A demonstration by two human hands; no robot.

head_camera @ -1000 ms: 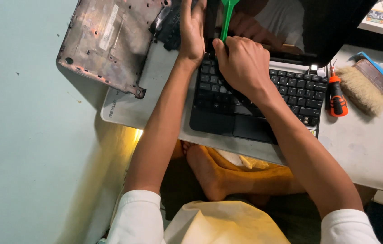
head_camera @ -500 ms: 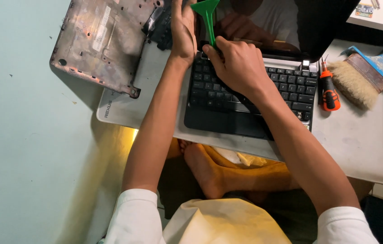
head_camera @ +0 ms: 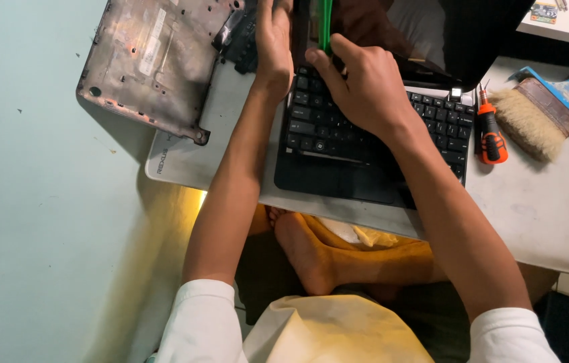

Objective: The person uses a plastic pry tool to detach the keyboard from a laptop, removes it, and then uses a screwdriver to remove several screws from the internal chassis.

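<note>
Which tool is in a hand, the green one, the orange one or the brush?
The green pry tool, gripped by the right hand. The orange screwdriver and brush lie untouched on the table.

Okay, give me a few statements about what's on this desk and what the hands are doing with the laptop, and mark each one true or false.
1. The right hand holds a green pry tool at the laptop near its screen hinge. True.
2. The left hand rests on the brush. False: it is at the laptop's top left corner; the brush lies untouched at the right.
3. An orange-handled screwdriver lies between the laptop and the brush. True.
4. The worn laptop bottom cover lies to the right of the laptop. False: it lies to the left.
5. The laptop is closed. False: its keyboard shows.
</note>
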